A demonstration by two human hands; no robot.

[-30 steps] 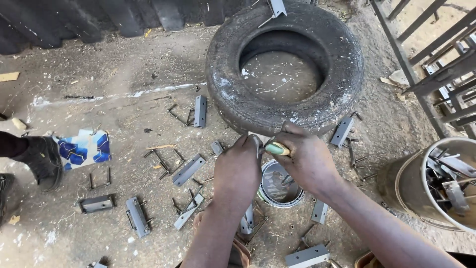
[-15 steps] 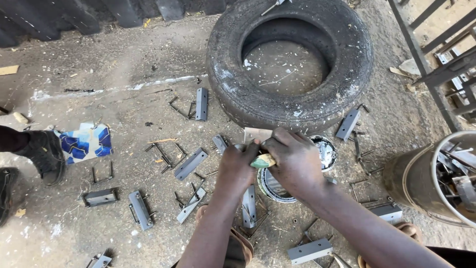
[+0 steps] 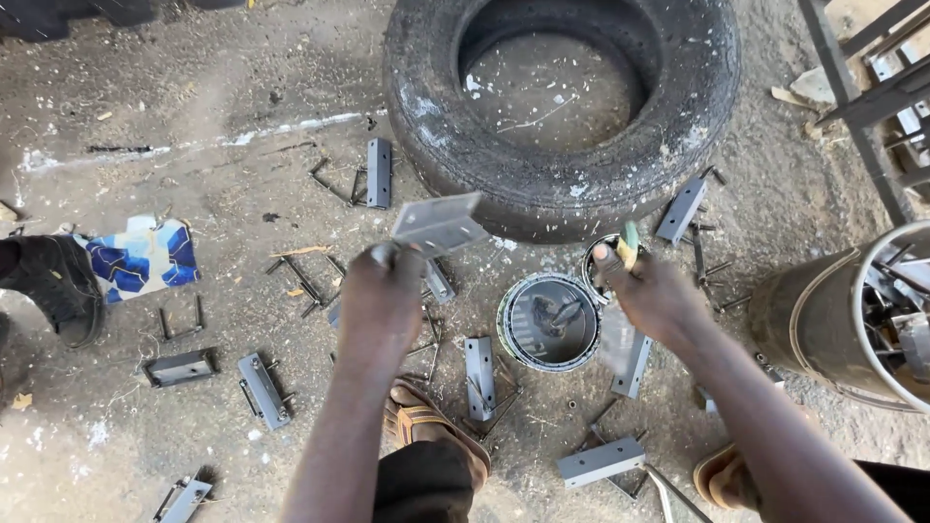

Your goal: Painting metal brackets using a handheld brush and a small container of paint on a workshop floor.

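Note:
My left hand [image 3: 380, 295] holds a flat grey metal plate [image 3: 438, 225] up above the dirt ground, gripping it at its left end. My right hand [image 3: 657, 295] is closed around a small tool with a green and yellow handle [image 3: 629, 244], held above the right rim of a round open paint tin [image 3: 548, 322]. The tin stands on the ground between my hands, with dark grey paint and something lying inside it. A large worn tyre [image 3: 562, 107] lies flat just beyond both hands.
Several grey painted metal brackets [image 3: 480, 376] with bent rods lie scattered on the ground. A rusty drum [image 3: 823, 320] of metal scrap stands at right, beside a metal frame [image 3: 862, 87]. A blue-white patterned scrap [image 3: 143, 257] and a dark shoe [image 3: 56, 286] are at left. My sandalled feet [image 3: 426, 426] are below.
My hands, close together a second ago, have parted. The left has lifted the plate up and leftward; the right has moved right with the tool, uncovering the tin.

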